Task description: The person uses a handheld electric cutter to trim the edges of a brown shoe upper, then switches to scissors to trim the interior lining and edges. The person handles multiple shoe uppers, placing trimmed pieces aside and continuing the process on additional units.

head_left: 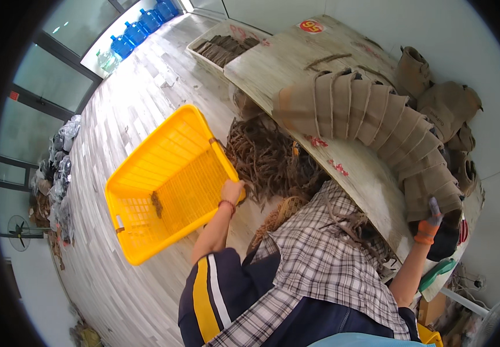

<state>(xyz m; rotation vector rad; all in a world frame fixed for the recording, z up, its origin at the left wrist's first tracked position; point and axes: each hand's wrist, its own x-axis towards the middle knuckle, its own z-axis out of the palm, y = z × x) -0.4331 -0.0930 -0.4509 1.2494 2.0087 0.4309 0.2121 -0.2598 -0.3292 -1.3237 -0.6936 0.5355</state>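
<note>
A yellow plastic basket [169, 185] with slatted walls hangs tilted over the floor on the left. My left hand [232, 191] is bare, with a red bracelet at the wrist, and grips the basket's near right rim. A small brown scrap lies inside the basket. On the table [296, 55] a curved row of overlapping brown cloth pieces [371, 113], like nested caps, spans the far side to the right edge. My right hand [432, 220], in a grey-tipped glove with an orange cuff, holds the row's near end; some fingers are hidden.
A heap of brown strips [264, 153] hangs or lies below the table edge. Several brown cloth caps [449, 107] pile up against the wall. A white bin [221, 43] of dark rolled pieces stands beyond the table. Blue water bottles [135, 32] and plastic bags [62, 168] line the far left.
</note>
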